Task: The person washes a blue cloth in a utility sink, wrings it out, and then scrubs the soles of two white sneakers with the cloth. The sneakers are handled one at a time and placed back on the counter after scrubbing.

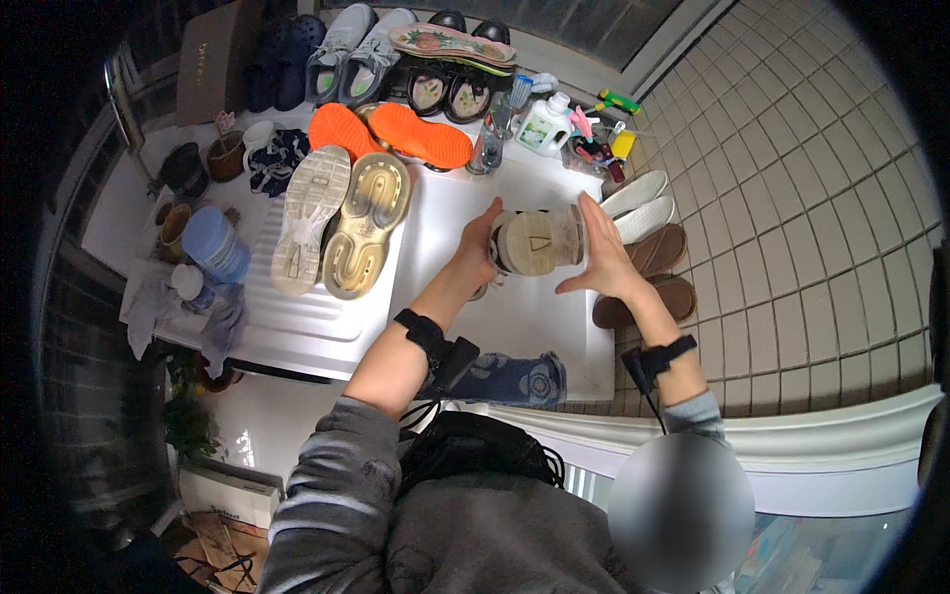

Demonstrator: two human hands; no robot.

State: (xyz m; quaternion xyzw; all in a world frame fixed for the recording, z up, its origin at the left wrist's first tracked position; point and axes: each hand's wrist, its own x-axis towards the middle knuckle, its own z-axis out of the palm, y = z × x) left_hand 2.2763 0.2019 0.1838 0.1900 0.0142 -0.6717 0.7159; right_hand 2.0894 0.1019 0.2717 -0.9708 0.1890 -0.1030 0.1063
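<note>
My left hand (479, 249) grips one end of a shoe (528, 243) above the white basin (438, 312). The shoe's beige sole faces up and bears a small V-shaped mark; its right end looks translucent. Laces seem to hang under it, near my left wrist. At that right end, my right hand (605, 252) is spread, fingers along the shoe's edge and thumb standing away from it. Whether the right fingers press on the shoe is hard to tell. Left of the basin, a pale ridged sole (312, 219) and a yellowed sole (367, 226) lie upturned on the ribbed drainboard (297, 319).
Orange-soled shoes (419, 135), grey sneakers (360, 56) and a detergent bottle (545, 125) line the back. White insoles (644, 208) and brown slippers (657, 252) lean by the tiled wall (779, 223). A blue tub (215, 243) stands left; a dark cloth (512, 379) drapes the front edge.
</note>
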